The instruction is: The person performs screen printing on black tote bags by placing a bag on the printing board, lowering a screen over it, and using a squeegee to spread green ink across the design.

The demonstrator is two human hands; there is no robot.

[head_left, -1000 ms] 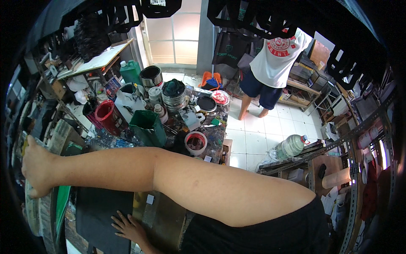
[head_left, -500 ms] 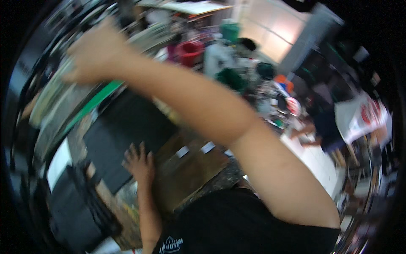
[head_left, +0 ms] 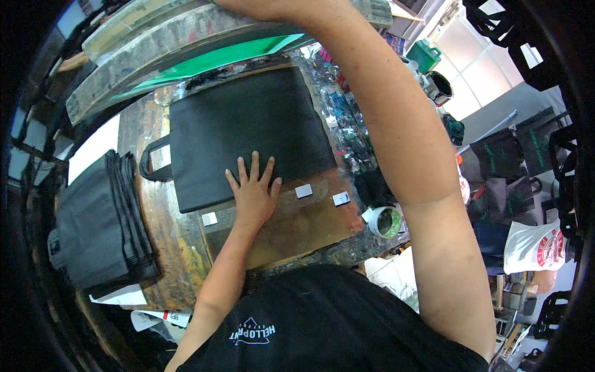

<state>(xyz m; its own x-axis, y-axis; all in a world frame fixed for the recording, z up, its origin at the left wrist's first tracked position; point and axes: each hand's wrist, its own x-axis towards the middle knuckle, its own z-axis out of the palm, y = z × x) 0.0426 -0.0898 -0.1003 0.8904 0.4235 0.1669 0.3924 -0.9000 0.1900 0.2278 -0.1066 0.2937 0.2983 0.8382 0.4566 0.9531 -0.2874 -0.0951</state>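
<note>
My left hand [head_left: 253,192] lies flat with spread fingers on a black fabric bag [head_left: 248,124], near its close edge. The bag rests on the worktable with its loop handle [head_left: 155,162] sticking out to the left. At the top edge of the picture, my right hand [head_left: 273,7] is cut off beside a wooden screen-printing frame [head_left: 149,53]; its fingers are out of sight, so its grip cannot be made out. That frame stands raised at the far side, its green mesh [head_left: 223,57] showing underneath.
Several folded black bags [head_left: 99,223] are stacked on the left. Small white tabs [head_left: 304,190] sit on the brown board [head_left: 291,229] near me. A white tub with green residue [head_left: 385,221] stands at the table's right, and printed black bags [head_left: 496,155] hang farther right.
The view has shifted and sharpened. My right hand, seen whole before in front of the frame, is now partly beyond the top edge. My left hand stays flat on the bag.
</note>
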